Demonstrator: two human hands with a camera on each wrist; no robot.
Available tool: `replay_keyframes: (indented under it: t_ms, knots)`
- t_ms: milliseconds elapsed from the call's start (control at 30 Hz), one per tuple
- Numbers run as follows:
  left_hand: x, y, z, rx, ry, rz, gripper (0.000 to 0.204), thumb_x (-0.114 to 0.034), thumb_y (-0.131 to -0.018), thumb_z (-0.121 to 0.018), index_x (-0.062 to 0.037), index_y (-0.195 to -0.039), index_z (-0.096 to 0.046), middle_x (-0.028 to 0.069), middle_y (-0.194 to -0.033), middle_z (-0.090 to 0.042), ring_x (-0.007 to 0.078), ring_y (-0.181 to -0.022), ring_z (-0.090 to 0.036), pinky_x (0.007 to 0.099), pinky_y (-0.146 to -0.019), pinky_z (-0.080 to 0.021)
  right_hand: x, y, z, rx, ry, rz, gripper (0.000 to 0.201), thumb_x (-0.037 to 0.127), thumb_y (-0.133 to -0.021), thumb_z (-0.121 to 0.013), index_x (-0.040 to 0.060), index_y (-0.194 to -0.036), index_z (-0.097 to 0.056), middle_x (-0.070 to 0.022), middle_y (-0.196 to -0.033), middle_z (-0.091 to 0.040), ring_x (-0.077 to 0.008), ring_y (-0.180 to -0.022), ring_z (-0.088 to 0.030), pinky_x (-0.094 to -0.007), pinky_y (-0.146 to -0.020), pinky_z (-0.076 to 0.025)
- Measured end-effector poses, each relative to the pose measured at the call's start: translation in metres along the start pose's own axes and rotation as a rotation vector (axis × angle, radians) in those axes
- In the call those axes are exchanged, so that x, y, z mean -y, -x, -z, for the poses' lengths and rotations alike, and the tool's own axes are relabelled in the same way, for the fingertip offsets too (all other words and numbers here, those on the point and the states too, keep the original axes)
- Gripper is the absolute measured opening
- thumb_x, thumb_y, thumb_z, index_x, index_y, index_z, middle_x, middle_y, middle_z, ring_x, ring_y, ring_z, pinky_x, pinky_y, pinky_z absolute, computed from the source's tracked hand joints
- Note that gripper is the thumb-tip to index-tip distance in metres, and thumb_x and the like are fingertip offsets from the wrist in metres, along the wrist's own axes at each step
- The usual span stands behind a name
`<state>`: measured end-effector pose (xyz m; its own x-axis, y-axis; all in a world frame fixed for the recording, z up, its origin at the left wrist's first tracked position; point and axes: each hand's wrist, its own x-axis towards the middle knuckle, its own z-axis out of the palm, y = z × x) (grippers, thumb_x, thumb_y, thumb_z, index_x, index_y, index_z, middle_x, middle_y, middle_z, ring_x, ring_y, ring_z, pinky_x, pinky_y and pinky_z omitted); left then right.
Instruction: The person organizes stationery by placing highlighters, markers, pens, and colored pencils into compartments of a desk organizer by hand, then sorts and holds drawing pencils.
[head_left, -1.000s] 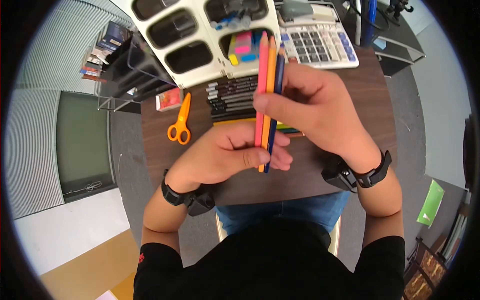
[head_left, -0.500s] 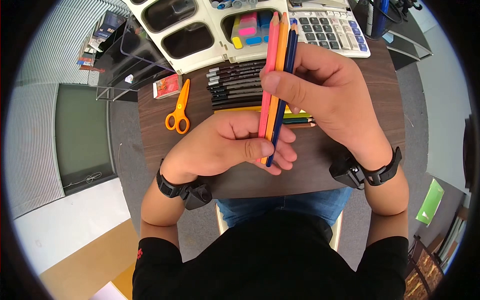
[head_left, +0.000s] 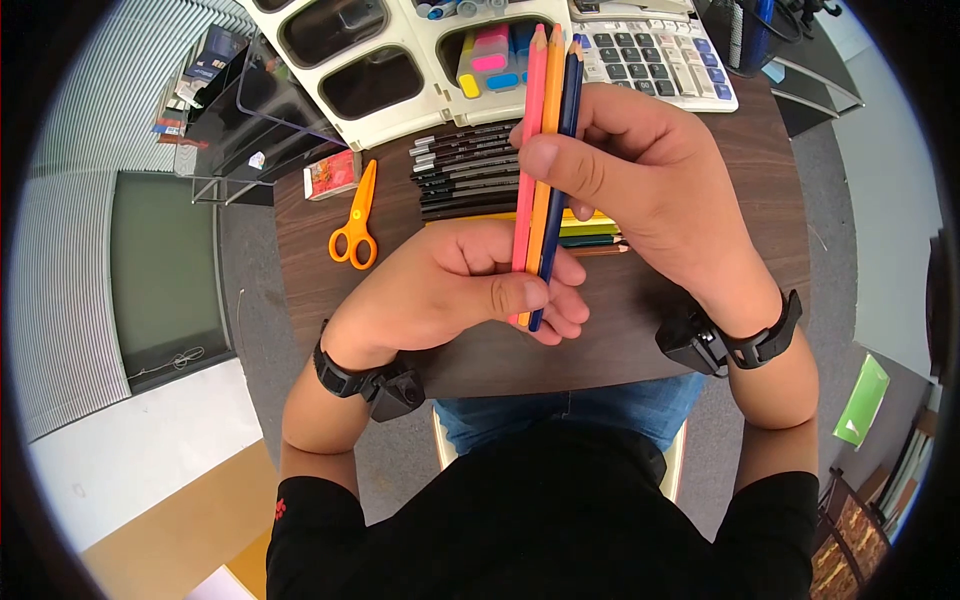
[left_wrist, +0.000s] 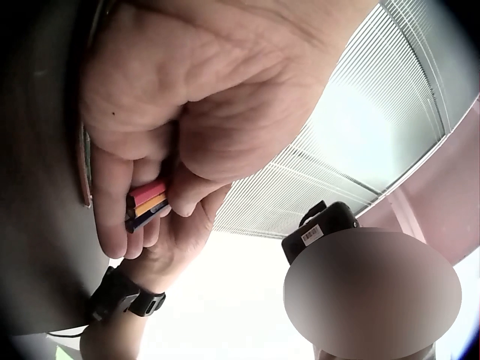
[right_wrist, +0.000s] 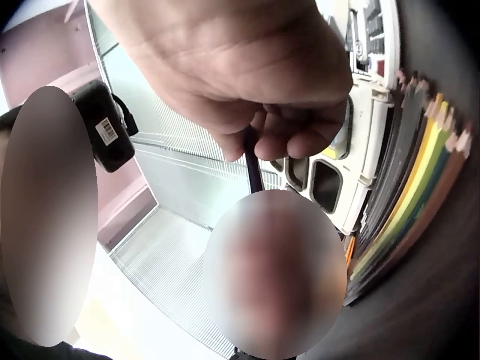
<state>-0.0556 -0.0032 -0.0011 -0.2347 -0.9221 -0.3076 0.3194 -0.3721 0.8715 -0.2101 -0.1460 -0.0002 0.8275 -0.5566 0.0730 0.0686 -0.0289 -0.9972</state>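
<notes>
Three colored pencils stand side by side, points up, between both hands in the head view: a pink pencil (head_left: 536, 90), an orange pencil (head_left: 553, 90) and a navy pencil (head_left: 571, 90). Near their lower ends, my left hand (head_left: 440, 285) pinches them between thumb and fingers. Higher up, the thumb and curled fingers of my right hand (head_left: 650, 180) grip the same bundle. From the left wrist, the flat ends of the pencils (left_wrist: 148, 196) show beside the thumb. Behind the hands lies a row of dark pencils (head_left: 465, 180), with several colored pencils (head_left: 590, 241) at its near side.
Orange scissors (head_left: 355, 225) lie left of the pencil row, close to a small red and white box (head_left: 332, 176). A white organizer (head_left: 395, 45) with highlighters (head_left: 490, 62) in one compartment stands at the back. To its right is a calculator (head_left: 660, 70).
Both hands and the held pencils have shifted slightly up and right in the head view, then a touch back left. The three tips stand more nearly level than a second ago.
</notes>
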Motion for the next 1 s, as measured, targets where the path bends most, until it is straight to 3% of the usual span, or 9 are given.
replay_keyframes:
  t_ms: [400,467,600,700,800,867,900,933,1000]
  knots:
    - [0.006,-0.001,-0.002,0.036,-0.014,-0.014,0.03,-0.006,-0.093,-0.062,0.0081,-0.12,-0.058,0.0208,-0.102,-0.07,0.0323,-0.095,-0.071,0.0422,-0.083,-0.059,0.002,0.002,-0.001,0.005,-0.081,-0.028,0.016,0.016,-0.092,-0.07,0.0014,-0.098,-0.069,0.004,-0.08,-0.062,-0.001,-0.068,-0.05,-0.0175,-0.06,-0.041]
    - [0.014,-0.006,-0.012,-0.089,0.044,-0.219,0.033,-0.008,-0.095,-0.061,0.0073,-0.123,-0.056,0.0208,-0.104,-0.07,0.0328,-0.096,-0.071,0.0429,-0.083,-0.058,0.003,0.002,-0.002,-0.005,-0.09,-0.041,0.015,0.016,-0.093,-0.07,0.0015,-0.098,-0.068,0.0041,-0.08,-0.062,-0.001,-0.068,-0.051,-0.0174,-0.06,-0.041]
    - [0.007,-0.003,-0.004,-0.034,0.028,-0.141,0.034,-0.011,-0.096,-0.061,0.006,-0.124,-0.054,0.0204,-0.104,-0.069,0.0335,-0.096,-0.07,0.0427,-0.082,-0.059,0.003,0.003,-0.004,-0.015,-0.109,-0.039,0.015,0.016,-0.093,-0.069,0.0017,-0.098,-0.067,0.0036,-0.082,-0.063,-0.0012,-0.071,-0.052,-0.0178,-0.062,-0.042]
    - [0.006,0.0,0.009,0.009,0.043,-0.162,0.026,-0.002,-0.098,-0.054,0.0054,-0.123,-0.055,0.0178,-0.105,-0.069,0.0295,-0.096,-0.07,0.0395,-0.085,-0.058,0.008,0.004,0.001,0.073,-0.085,0.009,0.016,0.016,-0.094,-0.068,0.0003,-0.099,-0.067,0.0033,-0.086,-0.064,-0.0037,-0.075,-0.054,-0.0207,-0.066,-0.044]
    - [0.0,0.001,0.022,-0.009,0.087,-0.36,0.025,-0.005,-0.099,-0.053,0.0048,-0.122,-0.055,0.0184,-0.104,-0.069,0.031,-0.093,-0.07,0.0401,-0.083,-0.058,0.011,0.005,0.004,-0.008,0.071,0.169,0.016,0.016,-0.094,-0.068,-0.0001,-0.096,-0.066,0.001,-0.087,-0.063,-0.0079,-0.078,-0.056,-0.0241,-0.069,-0.046]
    - [-0.009,0.004,0.024,-0.204,0.163,-0.444,0.031,-0.015,-0.098,-0.056,0.0036,-0.123,-0.054,0.0177,-0.097,-0.066,0.0312,-0.083,-0.07,0.0407,-0.073,-0.059,0.015,0.006,0.01,0.094,0.485,0.098,0.014,0.015,-0.091,-0.069,0.0011,-0.094,-0.066,-0.005,-0.083,-0.061,-0.0168,-0.074,-0.057,-0.0286,-0.069,-0.047]
    - [-0.01,0.005,0.029,-0.227,0.157,-0.482,0.031,-0.015,-0.1,-0.054,0.0027,-0.124,-0.053,0.0172,-0.098,-0.065,0.0309,-0.084,-0.068,0.0409,-0.073,-0.058,0.005,0.005,0.012,0.131,0.746,0.305,0.014,0.015,-0.086,-0.071,0.0029,-0.088,-0.065,-0.0112,-0.079,-0.057,-0.0272,-0.072,-0.059,-0.035,-0.068,-0.048]
    - [-0.01,0.006,0.031,-0.235,0.151,-0.485,0.031,-0.015,-0.1,-0.054,0.0027,-0.124,-0.053,0.0172,-0.098,-0.065,0.0309,-0.084,-0.068,0.0409,-0.073,-0.058,0.001,0.008,0.014,0.135,0.741,0.314,0.014,0.015,-0.086,-0.071,0.0029,-0.088,-0.065,-0.0112,-0.079,-0.057,-0.0272,-0.072,-0.059,-0.035,-0.068,-0.048]
    - [-0.011,0.005,0.033,-0.224,0.157,-0.518,0.031,-0.014,-0.1,-0.054,0.0025,-0.125,-0.053,0.0171,-0.099,-0.065,0.0313,-0.087,-0.068,0.0414,-0.075,-0.057,0.0,0.014,0.011,0.386,0.93,0.34,0.017,0.018,-0.085,-0.066,0.0019,-0.081,-0.065,-0.0128,-0.079,-0.064,-0.0331,-0.078,-0.065,-0.0424,-0.068,-0.051]
